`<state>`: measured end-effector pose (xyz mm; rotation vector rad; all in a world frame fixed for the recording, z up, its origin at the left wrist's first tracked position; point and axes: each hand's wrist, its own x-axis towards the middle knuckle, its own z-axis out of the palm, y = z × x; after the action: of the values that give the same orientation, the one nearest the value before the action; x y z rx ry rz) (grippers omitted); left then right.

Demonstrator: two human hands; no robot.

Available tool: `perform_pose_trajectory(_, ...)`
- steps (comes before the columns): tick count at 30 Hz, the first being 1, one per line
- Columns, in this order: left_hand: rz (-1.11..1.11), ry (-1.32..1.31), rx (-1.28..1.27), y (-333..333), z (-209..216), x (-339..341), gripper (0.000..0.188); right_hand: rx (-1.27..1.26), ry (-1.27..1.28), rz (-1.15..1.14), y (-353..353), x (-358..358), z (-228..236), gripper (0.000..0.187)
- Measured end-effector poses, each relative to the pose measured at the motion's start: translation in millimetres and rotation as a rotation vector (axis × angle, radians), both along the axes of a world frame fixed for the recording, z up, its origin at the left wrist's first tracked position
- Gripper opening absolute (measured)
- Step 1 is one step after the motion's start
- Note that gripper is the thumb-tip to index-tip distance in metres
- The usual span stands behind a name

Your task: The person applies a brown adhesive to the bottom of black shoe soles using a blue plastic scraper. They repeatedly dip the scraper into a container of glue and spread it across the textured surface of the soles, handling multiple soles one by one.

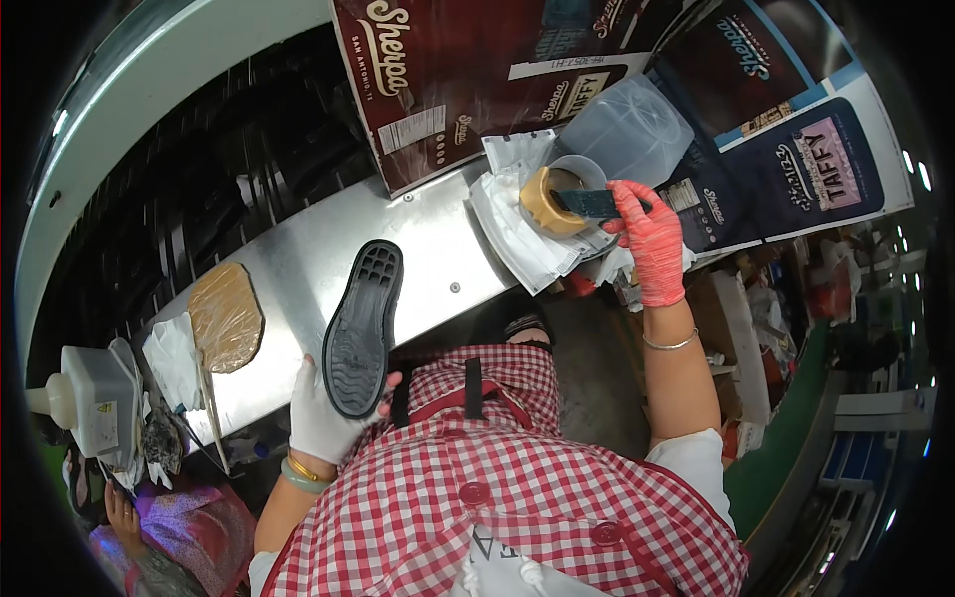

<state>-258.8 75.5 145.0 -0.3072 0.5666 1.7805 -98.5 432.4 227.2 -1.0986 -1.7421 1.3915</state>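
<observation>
A black shoe sole (pixel 360 343) rests in my left hand (pixel 323 423), which wears a white glove with the fingertips bare. The sole's inner side faces up, showing a grid at the heel and wavy ridges at the forefoot. My right hand (pixel 652 244), in a coral knit glove, grips a dark, flat-handled brush (pixel 589 204). The brush's far end dips into a small cup (pixel 540 204) with a thick tan crust round its mouth, so its tip is hidden. White sheets (pixel 502 224) lie under and around the cup.
The metal bench (pixel 438 264) carries a tan pad wrapped in film (pixel 227 316) and a white cloth (pixel 172 360). Behind the cup are a translucent plastic jug (pixel 632 129) and printed cardboard (pixel 418 95). A white bottle (pixel 95 398) stands left, near another person's purple sleeve (pixel 199 532).
</observation>
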Motion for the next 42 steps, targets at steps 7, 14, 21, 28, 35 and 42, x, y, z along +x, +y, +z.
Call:
perform_pose_trajectory(7,0.033,0.089,0.036,2.2,-0.2,3.3,0.057,-0.025,0.029,0.024,12.1,6.1,-11.1,0.029)
perform_pose_trajectory(14,0.156,0.060,0.237,26.1,-0.9,-3.7,0.054,-0.421,0.346,0.151,-66.3,-14.3,-11.3,0.026)
perform_pose_trajectory(21,0.158,0.144,0.407,37.3,11.5,-3.1,0.065,-0.508,0.386,0.435,-158.6,-60.9,19.5,0.026)
perform_pose_trajectory(28,0.210,0.254,0.245,38.1,17.9,10.3,0.072,-0.535,0.324,0.460,-172.3,-65.9,14.6,0.025)
perform_pose_trajectory(35,0.038,0.304,0.315,34.5,20.9,9.1,0.084,-0.309,0.392,0.389,-169.0,-70.8,6.9,0.022)
perform_pose_trajectory(42,0.001,0.397,0.235,25.7,15.1,8.0,0.095,-0.227,0.384,0.322,-157.5,-81.8,18.2,0.019)
